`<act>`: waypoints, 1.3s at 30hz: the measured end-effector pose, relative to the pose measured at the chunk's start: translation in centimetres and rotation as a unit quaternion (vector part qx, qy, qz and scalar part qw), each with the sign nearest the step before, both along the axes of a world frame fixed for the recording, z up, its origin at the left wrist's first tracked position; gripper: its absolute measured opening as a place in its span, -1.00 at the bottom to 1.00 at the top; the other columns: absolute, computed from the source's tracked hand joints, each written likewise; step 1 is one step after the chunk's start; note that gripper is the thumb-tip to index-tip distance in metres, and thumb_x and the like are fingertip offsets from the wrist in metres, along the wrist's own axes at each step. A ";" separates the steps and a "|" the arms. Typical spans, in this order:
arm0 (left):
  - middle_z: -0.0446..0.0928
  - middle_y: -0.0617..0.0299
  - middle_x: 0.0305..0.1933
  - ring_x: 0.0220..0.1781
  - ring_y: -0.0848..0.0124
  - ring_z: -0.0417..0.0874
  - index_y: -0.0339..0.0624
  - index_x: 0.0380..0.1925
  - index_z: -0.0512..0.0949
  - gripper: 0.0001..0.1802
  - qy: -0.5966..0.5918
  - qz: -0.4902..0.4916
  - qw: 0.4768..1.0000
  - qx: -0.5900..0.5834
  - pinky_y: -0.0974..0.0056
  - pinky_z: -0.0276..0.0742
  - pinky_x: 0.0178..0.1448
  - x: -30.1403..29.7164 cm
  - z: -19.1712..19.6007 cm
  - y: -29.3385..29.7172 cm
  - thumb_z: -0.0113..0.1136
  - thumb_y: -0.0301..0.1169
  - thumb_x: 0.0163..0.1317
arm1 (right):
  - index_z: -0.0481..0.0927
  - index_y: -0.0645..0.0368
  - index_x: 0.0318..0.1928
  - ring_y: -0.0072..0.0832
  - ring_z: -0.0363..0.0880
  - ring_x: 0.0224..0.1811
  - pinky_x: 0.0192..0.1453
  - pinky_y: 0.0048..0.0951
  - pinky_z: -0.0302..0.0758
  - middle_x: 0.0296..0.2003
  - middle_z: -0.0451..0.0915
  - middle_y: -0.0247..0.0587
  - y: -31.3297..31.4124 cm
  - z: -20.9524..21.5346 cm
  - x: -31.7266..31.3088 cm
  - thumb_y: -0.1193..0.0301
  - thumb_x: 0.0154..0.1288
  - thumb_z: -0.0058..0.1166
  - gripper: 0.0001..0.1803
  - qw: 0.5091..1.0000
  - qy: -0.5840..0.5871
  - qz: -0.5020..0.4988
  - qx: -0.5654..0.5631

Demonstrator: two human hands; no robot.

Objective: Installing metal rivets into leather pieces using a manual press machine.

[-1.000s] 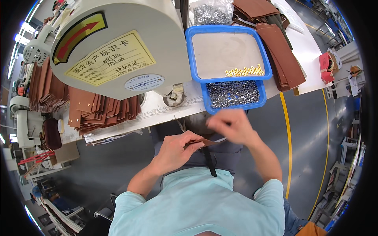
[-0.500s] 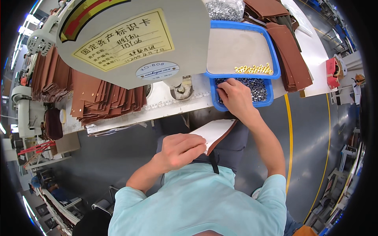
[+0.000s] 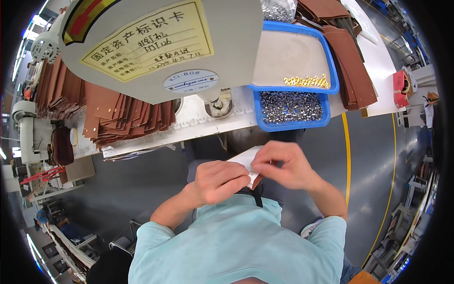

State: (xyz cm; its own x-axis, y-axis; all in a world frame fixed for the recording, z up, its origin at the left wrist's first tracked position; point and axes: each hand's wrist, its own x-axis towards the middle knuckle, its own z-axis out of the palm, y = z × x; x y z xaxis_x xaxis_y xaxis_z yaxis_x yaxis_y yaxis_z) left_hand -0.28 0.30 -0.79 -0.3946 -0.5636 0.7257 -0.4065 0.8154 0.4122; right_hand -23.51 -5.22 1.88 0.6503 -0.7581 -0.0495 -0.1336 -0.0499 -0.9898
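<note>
The right hand (image 3: 288, 165), which was reaching into the lower blue tray (image 3: 291, 125) half a second ago, is now back at the lap, pinching the edge of the leather piece (image 3: 248, 161), probably with a fastener fetched. The left hand (image 3: 220, 180) is clamping the same piece from the other side. On the bench (image 3: 198, 125), the lower tray is holding dark metal studs (image 3: 289, 106); the upper blue tray (image 3: 331, 71) is holding gold rivets (image 3: 307, 82).
</note>
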 end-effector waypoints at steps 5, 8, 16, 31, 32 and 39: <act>0.69 0.20 -0.31 -0.35 0.31 0.76 -0.24 -0.33 0.65 -0.75 0.030 -0.003 0.999 0.021 0.33 0.67 -0.37 -0.7 -0.2 0.0 0.40 -0.55 -0.10 | 0.79 0.31 -0.17 -0.43 0.74 -0.24 -0.20 -0.43 0.68 -0.20 0.70 -0.13 1.2 -1.3 -0.7 0.59 0.35 0.28 -0.90 0.989 -0.071 -0.002 0.126; 0.69 0.21 -0.31 -0.38 0.32 0.75 -0.23 -0.33 0.65 -0.75 0.021 0.004 0.999 0.034 0.32 0.66 -0.38 -0.8 0.0 0.0 0.41 -0.56 -0.10 | 0.77 0.40 -0.18 -0.30 0.80 -0.23 -0.13 -0.38 0.79 -0.15 0.68 -0.04 1.3 -1.5 -0.7 0.66 0.36 0.24 -0.91 0.989 -0.085 0.009 0.122; 0.69 0.24 -0.33 -0.41 0.36 0.73 -0.18 -0.34 0.68 -0.67 0.032 0.010 0.996 0.078 0.35 0.60 -0.44 -0.9 -0.1 0.3 0.53 -0.62 -0.19 | 0.79 0.30 -0.22 -0.41 0.75 -0.31 -0.24 -0.47 0.67 -0.24 0.77 -0.12 1.2 -1.2 -0.4 0.62 0.26 0.30 -0.90 0.999 -0.039 0.002 -0.022; 0.73 0.19 -0.27 -0.28 0.25 0.78 -0.20 -0.24 0.73 -0.78 0.063 0.013 0.934 0.351 0.26 0.71 -0.22 -0.8 1.0 1.7 0.47 -0.59 0.06 | 0.82 0.16 -0.24 -0.40 0.73 -0.33 -0.22 -0.39 0.61 -0.36 0.78 -0.27 1.3 -2.5 -0.5 0.31 0.06 0.60 -0.71 0.997 -0.029 0.016 -0.072; 0.73 0.19 -0.27 -0.28 0.25 0.78 -0.20 -0.24 0.73 -0.78 0.062 0.012 0.935 0.350 0.26 0.71 -0.22 -0.8 1.1 1.7 0.47 -0.59 0.06 | 0.81 0.14 -0.24 -0.38 0.72 -0.33 -0.23 -0.37 0.59 -0.37 0.77 -0.26 1.4 -2.7 -0.5 0.31 0.08 0.59 -0.73 0.996 -0.023 0.019 -0.082; 0.74 0.15 -0.25 -0.26 0.22 0.77 -0.21 -0.13 0.73 -0.71 0.084 0.043 0.902 0.422 0.25 0.71 -0.18 -1.8 2.4 1.6 0.53 -0.40 0.14 | 0.71 0.18 -0.28 -0.30 0.62 -0.37 -0.32 -0.32 0.46 -0.36 0.69 -0.27 2.0 -3.8 0.2 0.49 0.01 0.48 -0.76 0.939 -0.013 -0.028 -0.342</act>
State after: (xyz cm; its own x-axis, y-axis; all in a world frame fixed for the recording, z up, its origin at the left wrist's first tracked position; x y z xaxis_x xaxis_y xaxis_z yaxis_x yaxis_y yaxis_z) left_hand -2.05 1.90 1.63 -0.2481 -0.9662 0.0704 -0.3274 0.1520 0.9326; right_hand -23.33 -3.20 -1.92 0.6029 -0.6398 0.4766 -0.1312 -0.6688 -0.7318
